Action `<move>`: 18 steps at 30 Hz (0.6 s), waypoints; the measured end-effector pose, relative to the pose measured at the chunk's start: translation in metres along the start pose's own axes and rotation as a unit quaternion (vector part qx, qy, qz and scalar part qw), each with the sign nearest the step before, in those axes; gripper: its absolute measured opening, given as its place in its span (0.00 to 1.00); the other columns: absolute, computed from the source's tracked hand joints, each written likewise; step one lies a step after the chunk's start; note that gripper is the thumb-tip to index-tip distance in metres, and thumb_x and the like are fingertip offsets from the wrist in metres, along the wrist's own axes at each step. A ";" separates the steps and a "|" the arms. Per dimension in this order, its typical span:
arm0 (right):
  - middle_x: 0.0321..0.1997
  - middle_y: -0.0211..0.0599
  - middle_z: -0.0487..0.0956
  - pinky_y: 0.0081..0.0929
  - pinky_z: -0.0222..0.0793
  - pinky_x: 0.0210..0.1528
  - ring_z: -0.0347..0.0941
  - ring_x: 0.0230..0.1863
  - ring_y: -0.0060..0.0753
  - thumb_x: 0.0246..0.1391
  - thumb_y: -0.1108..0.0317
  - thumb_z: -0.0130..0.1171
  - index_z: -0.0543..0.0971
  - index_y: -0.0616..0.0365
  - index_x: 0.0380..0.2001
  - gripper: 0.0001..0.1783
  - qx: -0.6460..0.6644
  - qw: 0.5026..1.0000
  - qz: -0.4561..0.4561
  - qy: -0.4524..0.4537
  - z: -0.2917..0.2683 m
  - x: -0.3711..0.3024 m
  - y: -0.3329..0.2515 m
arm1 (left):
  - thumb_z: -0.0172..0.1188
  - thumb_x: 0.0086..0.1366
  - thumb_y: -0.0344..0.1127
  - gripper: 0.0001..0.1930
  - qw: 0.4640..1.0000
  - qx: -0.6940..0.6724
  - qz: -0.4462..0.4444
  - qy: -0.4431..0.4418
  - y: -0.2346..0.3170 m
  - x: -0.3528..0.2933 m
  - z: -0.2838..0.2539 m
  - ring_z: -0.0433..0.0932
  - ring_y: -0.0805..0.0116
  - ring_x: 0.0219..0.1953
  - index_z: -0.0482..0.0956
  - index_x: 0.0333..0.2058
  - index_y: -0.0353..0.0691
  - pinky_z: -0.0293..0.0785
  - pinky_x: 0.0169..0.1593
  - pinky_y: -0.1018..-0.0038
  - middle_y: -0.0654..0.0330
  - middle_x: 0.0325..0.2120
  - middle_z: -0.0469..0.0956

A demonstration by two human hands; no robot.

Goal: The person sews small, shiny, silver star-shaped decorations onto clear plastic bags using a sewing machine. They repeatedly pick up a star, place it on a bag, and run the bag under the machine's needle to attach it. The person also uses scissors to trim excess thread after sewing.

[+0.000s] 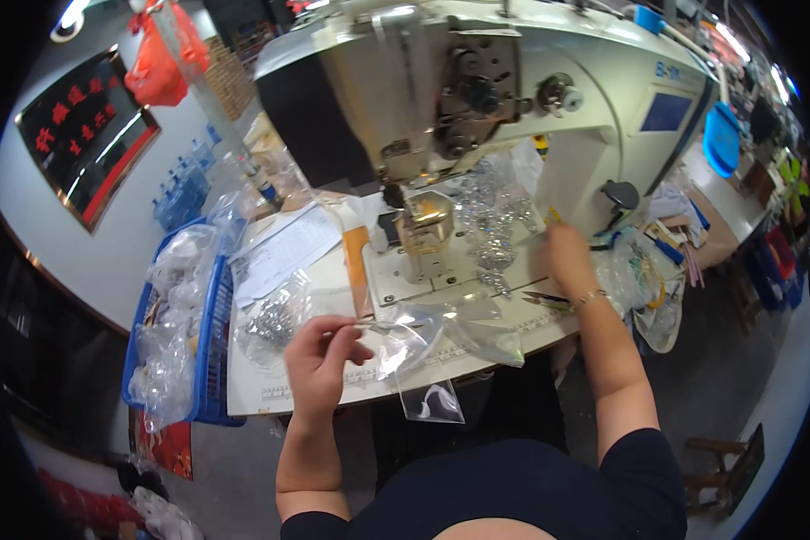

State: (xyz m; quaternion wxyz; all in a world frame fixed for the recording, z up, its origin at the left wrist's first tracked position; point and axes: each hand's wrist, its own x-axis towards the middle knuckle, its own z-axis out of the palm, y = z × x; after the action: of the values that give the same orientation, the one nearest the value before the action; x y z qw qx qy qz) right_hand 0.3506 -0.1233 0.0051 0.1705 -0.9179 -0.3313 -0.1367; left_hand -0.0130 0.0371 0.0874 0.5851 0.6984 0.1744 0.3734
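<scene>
Pale left wall [108,270], black panel [85,135] with red characters in gold-toned frame (lens bends edges near rim). Blue water bottles [180,191] grouped near wall. Grey floor [234,463] around white desk [328,398]. Wooden stool [747,468] at right, near pale right wall [792,396]. Tube light [731,38] glowing, upper right.

The clear, glossy plastic [414,340] spreads, bent, at the table's [250,382] front edge, 1 flap overhanging.
</scene>
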 end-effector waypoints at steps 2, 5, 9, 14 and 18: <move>0.29 0.44 0.79 0.35 0.72 0.34 0.76 0.30 0.42 0.44 0.74 0.59 0.79 0.64 0.33 0.09 0.122 0.978 -0.060 0.155 -0.013 -0.004 0.008 | 0.53 0.64 0.26 0.06 0.989 -0.108 -0.091 -0.051 -0.008 0.002 0.001 0.80 0.69 0.27 0.73 0.38 0.31 0.77 0.30 0.78 0.55 0.31 0.77; 0.25 0.34 0.79 0.26 0.69 0.28 0.74 0.26 0.27 0.48 0.73 0.60 0.79 0.63 0.33 0.08 0.416 0.896 0.013 0.152 -0.027 -0.032 -0.009 | 0.52 0.64 0.28 0.07 0.961 -0.197 -0.184 -0.061 -0.017 0.002 0.017 0.80 0.65 0.28 0.72 0.40 0.33 0.77 0.31 0.75 0.55 0.31 0.77; 0.23 0.25 0.77 0.15 0.63 0.26 0.67 0.24 0.13 0.51 0.68 0.62 0.80 0.62 0.29 0.07 0.582 0.808 0.057 -0.076 -0.035 -0.083 -0.062 | 0.51 0.65 0.26 0.08 0.924 -0.307 -0.186 -0.133 -0.010 0.003 0.053 0.81 0.63 0.29 0.73 0.42 0.32 0.78 0.32 0.74 0.55 0.30 0.77; 0.23 0.28 0.77 0.14 0.64 0.28 0.69 0.25 0.14 0.49 0.69 0.63 0.79 0.64 0.27 0.08 0.638 0.741 0.042 -0.205 -0.031 -0.104 -0.106 | 0.55 0.62 0.23 0.09 0.953 -0.212 -0.163 -0.143 -0.019 -0.006 0.077 0.81 0.64 0.34 0.74 0.41 0.27 0.80 0.39 0.73 0.51 0.32 0.79; 0.24 0.28 0.77 0.14 0.63 0.27 0.68 0.25 0.14 0.51 0.69 0.62 0.79 0.65 0.27 0.08 0.728 0.643 0.069 -0.229 -0.021 -0.114 -0.116 | 0.58 0.60 0.24 0.09 0.969 -0.176 -0.157 -0.074 -0.050 -0.008 0.073 0.80 0.69 0.33 0.75 0.39 0.28 0.79 0.38 0.77 0.54 0.30 0.79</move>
State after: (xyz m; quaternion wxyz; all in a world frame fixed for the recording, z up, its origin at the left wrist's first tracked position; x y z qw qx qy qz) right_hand 0.1870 -0.1120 0.0085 0.7108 -0.5203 -0.2881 0.3755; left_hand 0.0446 -0.0061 0.0349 0.7613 0.5742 0.1695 0.2492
